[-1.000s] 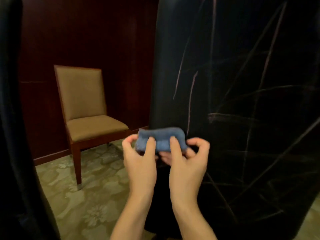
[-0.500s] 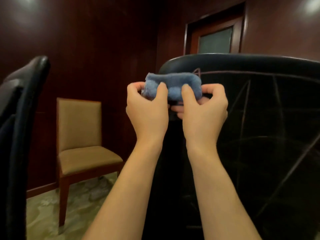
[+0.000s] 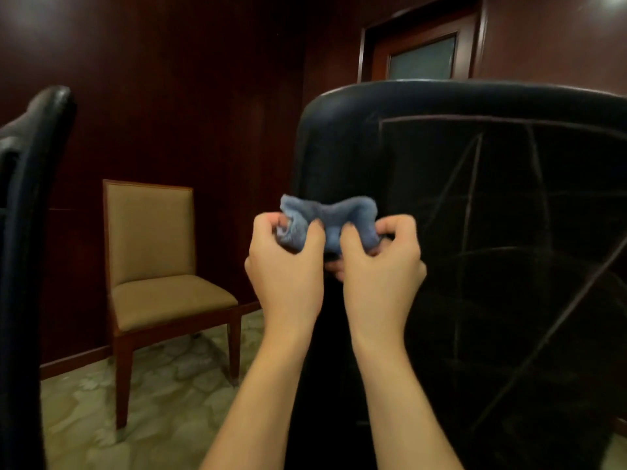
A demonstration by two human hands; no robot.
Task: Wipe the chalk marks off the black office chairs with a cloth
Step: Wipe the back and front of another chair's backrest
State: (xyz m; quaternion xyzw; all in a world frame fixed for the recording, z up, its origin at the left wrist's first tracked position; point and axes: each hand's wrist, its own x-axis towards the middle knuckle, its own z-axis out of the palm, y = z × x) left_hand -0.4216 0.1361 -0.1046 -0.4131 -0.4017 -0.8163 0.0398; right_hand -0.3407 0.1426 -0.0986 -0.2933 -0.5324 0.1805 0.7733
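The blue cloth (image 3: pixel 327 220) sat bunched between my two hands, held up in front of the black office chair (image 3: pixel 492 232) and not touching it as far as I could tell. My left hand (image 3: pixel 286 266) pinched the cloth's left end with thumb and curled fingers; my right hand (image 3: pixel 381 269) gripped the right end the same way, so the middle sagged into a shallow dip between them. I judged this to be the readying step: the cloth was being folded or regathered into a pad, and no wiping had begun on this chair back.

Just beyond and to the right of my right hand, the chalk marks (image 3: pixel 471 212) ran as thin pale lines across the dark chair back (a boxy outline near the top, with long diagonals crossing below). The next move, I reckoned, called for passing the cloth to one hand, pressing it flat against the nearest lines and rubbing along them.

Well to the left of my left hand stood a tan upholstered chair (image 3: pixel 152 252) against the dark wall, and at the far left edge the back of a second black chair (image 3: pixel 30 198).
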